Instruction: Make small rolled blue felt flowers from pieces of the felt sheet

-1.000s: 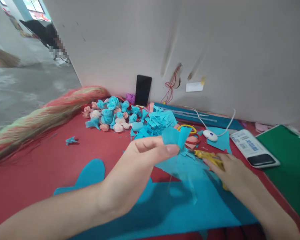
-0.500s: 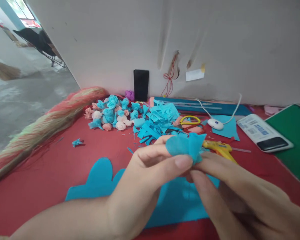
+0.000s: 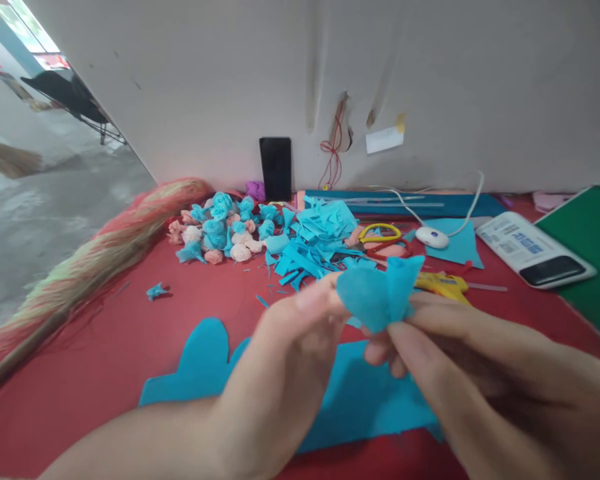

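Observation:
A small flower of blue crepe paper [image 3: 367, 293] is held up above the table, with a rounded petal on its left and a rolled, flared part on its right. My right hand [image 3: 485, 360] pinches its base between thumb and forefinger. At the petal's left edge is my left hand [image 3: 285, 353], its fingers curled and partly hidden behind the paper. Below both hands lies a blue sheet with a scalloped edge [image 3: 205, 353], partly covered by my left wrist.
Behind are blue and pink paper flowers [image 3: 215, 233], blue paper strips [image 3: 320, 233], scissors [image 3: 380, 233], a yellow glue gun [image 3: 443, 285] and a white corded device [image 3: 433, 237]. A phone [image 3: 276, 170] leans on the wall. A broom [image 3: 95, 260] lies at left.
My left thumb has come off the flower's front and drawn back left, exposing more of the petal. My right thumb has moved up against the base. The view has shifted slightly.

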A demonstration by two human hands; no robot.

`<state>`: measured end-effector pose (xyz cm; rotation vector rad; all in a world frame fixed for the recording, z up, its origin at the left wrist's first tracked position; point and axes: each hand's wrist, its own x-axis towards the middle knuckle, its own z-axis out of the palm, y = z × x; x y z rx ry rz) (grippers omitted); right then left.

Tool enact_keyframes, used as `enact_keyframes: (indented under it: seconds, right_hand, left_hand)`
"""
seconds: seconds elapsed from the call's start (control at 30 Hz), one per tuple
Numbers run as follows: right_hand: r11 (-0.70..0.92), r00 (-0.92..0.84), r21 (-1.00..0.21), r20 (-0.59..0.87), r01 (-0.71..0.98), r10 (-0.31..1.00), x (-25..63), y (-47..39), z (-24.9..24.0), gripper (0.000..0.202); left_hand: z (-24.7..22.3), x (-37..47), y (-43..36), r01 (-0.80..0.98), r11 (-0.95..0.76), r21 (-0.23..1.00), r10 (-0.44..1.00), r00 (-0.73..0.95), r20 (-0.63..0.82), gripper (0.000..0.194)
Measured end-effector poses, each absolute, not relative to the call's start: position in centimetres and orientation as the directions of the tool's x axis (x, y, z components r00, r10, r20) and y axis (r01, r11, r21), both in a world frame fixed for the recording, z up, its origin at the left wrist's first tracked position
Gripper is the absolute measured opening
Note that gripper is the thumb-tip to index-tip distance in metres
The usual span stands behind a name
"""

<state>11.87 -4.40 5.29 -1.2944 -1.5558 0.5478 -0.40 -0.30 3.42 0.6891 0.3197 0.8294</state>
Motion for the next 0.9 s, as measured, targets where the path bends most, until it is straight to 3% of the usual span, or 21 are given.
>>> enact_keyframes:
  seconds: [0.13, 0.3, 0.5, 0.63, 0.8, 0.9]
  right_hand:
    - [0.354, 0.090, -0.842, 0.422, 0.408, 0.902, 12.3, -4.1, 4.1, 0.020]
    - [0.365, -0.050, -0.876, 0.369, 0.315, 0.928, 12.7, -3.8, 4.5, 0.021]
    - [0.395, -0.133, -0.877, 0.372, 0.272, 0.918, 12.6, -3.3, 5.0, 0.024]
    - [0.321, -0.127, -0.920, 0.299, 0.225, 0.946, 12.4, -3.2, 5.0, 0.026]
    - [0.232, -0.146, -0.961, 0.211, 0.148, 0.967, 12.1, -3.0, 4.3, 0.028]
    - [0.189, -0.156, -0.982, 0.185, 0.013, 0.970, 11.8, -2.8, 3.8, 0.030]
  left_hand:
    - [3.8, -0.4, 0.2, -0.600, 0.519, 0.609, 0.745, 0.667, 0.022, 0.049]
    - [3.5, -0.5, 0.4, -0.523, 0.582, 0.622, 0.650, 0.760, 0.030, 0.035]
    - [3.2, -0.6, 0.6, -0.479, 0.549, 0.685, 0.663, 0.748, -0.009, 0.025]
    - [3.2, -0.6, 0.5, -0.473, 0.545, 0.692, 0.681, 0.731, -0.036, 0.021]
    - [3.1, -0.7, 0.7, -0.515, 0.590, 0.621, 0.628, 0.777, 0.048, 0.016]
    - [3.0, -0.8, 0.8, -0.492, 0.616, 0.616, 0.610, 0.792, 0.022, 0.010]
